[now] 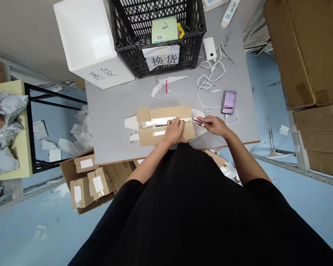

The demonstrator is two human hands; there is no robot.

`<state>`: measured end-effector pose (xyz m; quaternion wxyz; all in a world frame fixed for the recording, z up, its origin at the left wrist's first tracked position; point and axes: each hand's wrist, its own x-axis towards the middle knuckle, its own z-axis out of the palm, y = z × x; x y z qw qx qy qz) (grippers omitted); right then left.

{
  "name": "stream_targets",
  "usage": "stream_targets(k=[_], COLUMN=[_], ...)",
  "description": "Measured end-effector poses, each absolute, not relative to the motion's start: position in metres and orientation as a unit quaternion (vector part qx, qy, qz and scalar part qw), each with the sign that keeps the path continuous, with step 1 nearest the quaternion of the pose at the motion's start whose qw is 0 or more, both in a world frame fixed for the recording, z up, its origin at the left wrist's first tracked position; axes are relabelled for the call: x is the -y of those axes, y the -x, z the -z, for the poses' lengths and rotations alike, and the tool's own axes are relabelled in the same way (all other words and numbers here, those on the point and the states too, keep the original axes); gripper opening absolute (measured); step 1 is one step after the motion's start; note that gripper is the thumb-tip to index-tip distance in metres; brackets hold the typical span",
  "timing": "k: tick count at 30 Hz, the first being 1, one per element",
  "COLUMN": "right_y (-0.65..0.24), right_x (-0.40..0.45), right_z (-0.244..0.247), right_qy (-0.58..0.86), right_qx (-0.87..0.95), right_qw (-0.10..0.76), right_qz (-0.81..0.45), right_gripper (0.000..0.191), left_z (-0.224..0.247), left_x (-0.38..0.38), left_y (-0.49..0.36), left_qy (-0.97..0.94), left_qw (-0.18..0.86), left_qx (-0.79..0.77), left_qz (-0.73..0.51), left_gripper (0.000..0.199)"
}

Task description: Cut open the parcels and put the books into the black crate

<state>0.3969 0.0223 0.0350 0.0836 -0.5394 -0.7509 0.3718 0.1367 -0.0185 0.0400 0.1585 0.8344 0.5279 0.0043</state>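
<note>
Head camera log:

1. Left hand (173,132) rests on top of the cardboard box (166,138), not gripping it.
2. Right hand (213,125) clamped around a red-and-black box cutter (202,121); tip at the shiny tape (166,121) on the box's right end.
3. Box lies flat on the grey table (111,125), near its front edge, between both hands.
4. Beyond the box: black plastic crate (127,48) with a paper sign (161,59), white foam box (86,37).
5. Right of the box: power bank (209,48), white cable (208,79), phone with blurred screen (229,102).
6. Below the table edge: open cardboard boxes with white tags (86,181).
</note>
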Motion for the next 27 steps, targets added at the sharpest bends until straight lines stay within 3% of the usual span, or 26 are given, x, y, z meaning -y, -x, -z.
stream_targets(k=[27], right_y=[-0.404], right_x=[-0.011], right_z=[-0.031], right_qy=[0.519], right_qx=[0.74], right_qw=[0.087], right_qz=[-0.418], right_gripper=[0.046], left_z=[-0.043], left_x=[0.021], left_y=[-0.137], left_qy=[-0.822], left_qw=[0.181], left_qx=[-0.539], left_qz=[0.0], left_gripper=[0.087])
